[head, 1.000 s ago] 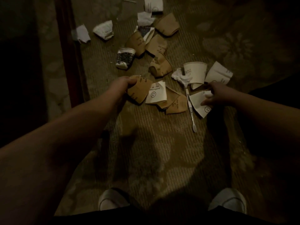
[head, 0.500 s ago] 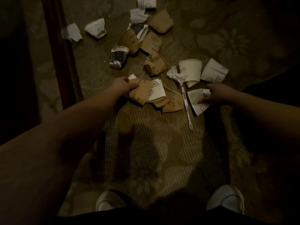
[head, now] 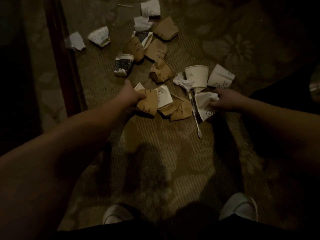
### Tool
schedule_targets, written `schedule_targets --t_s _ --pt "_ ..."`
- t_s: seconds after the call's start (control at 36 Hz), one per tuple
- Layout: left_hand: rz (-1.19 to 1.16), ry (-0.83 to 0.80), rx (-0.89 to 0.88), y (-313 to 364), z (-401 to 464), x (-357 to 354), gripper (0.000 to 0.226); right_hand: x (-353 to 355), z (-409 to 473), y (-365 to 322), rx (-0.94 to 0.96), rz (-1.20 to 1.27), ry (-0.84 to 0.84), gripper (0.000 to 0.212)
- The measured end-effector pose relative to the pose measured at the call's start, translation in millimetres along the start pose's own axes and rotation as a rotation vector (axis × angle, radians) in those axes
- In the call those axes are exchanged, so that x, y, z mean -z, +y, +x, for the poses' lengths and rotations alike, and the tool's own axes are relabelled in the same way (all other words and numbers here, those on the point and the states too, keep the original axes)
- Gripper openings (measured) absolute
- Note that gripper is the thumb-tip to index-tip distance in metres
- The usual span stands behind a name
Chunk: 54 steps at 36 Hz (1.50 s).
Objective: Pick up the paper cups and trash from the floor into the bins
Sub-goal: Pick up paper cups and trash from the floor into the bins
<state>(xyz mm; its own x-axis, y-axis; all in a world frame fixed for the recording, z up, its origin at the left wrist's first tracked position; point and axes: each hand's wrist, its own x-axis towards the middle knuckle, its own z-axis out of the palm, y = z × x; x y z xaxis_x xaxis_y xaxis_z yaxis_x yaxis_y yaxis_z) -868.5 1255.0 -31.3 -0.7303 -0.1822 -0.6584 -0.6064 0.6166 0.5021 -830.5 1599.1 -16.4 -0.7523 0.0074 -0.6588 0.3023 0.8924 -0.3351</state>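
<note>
On the carpet (head: 155, 153) lie about 7 brown cups (head: 147, 104), some overlapping so the tally is unsure. White cups (head: 196, 75) number about 6, patterned cups (head: 123, 65) 2. There is 1 toothbrush (head: 195, 115), 2 tissue wads (head: 182, 82), 1 paper scrap (head: 76, 41), 1 swab (head: 124, 5), and 2 slippers (head: 240, 207).

Crushed cups (head: 156, 49) scattered on floor (head: 155, 144) ahead of slippers (head: 239, 207). Toothbrush (head: 195, 115) between flattened cup pile (head: 178, 111) on left and smiley cup (head: 205, 108) on right. Upright cup (head: 197, 75) behind toothbrush.
</note>
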Motion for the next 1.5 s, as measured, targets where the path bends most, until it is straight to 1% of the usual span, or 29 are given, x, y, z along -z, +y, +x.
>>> schedule_targets --t_s 0.08,0.14,0.22,0.31,0.36,0.47,0.53,0.58,0.64,0.69,0.81,0.97,1.11,1.25,1.42,1.47,1.5 --pt "-0.047 -0.012 -0.029 12 -6 12 0.071 10 -6 -10 0.022 0.004 0.034 0.041" --pt "-0.081 0.001 -0.051 27 -11 22 0.064 21 -11 -19 0.035 -0.008 0.045 0.039" --pt "-0.144 0.013 -0.096 56 -18 38 0.064 42 -20 -36 0.069 -0.006 0.045 0.045" --pt "-0.22 0.024 -0.12 88 -29 47 0.065 70 -34 -56 0.104 0.014 0.088 0.054" --pt "-0.249 0.03 -0.154 107 -40 49 0.066 87 -48 -67 0.123 0.018 0.124 0.051" --pt "-0.305 -0.033 -0.202 142 -59 45 0.075 117 -87 -76 0.139 0.04 0.197 0.047" --pt "-0.343 -0.081 -0.249 164 -73 42 0.075 132 -110 -73 0.145 0.049 0.231 0.038" --pt "-0.389 -0.12 -0.292 189 -90 37 0.068 149 -135 -65 0.136 0.061 0.254 0.033" --pt "-0.391 -0.149 -0.338 213 -105 32 0.063 166 -161 -54 0.109 0.089 0.285 0.039" --pt "-0.399 -0.191 -0.378 235 -119 24 0.066 182 -186 -40 0.076 0.135 0.332 0.044" --pt "-0.384 -0.299 -0.43 271 -152 -1 0.064 201 -233 -9 0.01 0.215 0.417 0.044" --pt "-0.337 -0.468 -0.488 308 -200 -49 0.068 210 -277 39 -0.121 0.252 0.566 0.048" --pt "-0.251 -0.54 -0.529 330 -231 -93 0.068 210 -301 81 -0.21 0.268 0.672 0.053" --pt "-0.096 -0.524 -0.564 338 -249 -145 0.071 205 -302 117 -0.32 0.225 0.715 0.058" --pt "0.151 -0.445 -0.693 336 -258 -190 0.068 189 -286 153 -0.408 0.248 0.667 0.063" --pt "0.236 -0.424 -0.702 336 -256 -199 0.072 187 -278 163 -0.423 0.252 0.641 0.069" --pt "0.281 -0.425 -0.691 337 -255 -202 0.077 186 -274 166 -0.421 0.256 0.619 0.075"
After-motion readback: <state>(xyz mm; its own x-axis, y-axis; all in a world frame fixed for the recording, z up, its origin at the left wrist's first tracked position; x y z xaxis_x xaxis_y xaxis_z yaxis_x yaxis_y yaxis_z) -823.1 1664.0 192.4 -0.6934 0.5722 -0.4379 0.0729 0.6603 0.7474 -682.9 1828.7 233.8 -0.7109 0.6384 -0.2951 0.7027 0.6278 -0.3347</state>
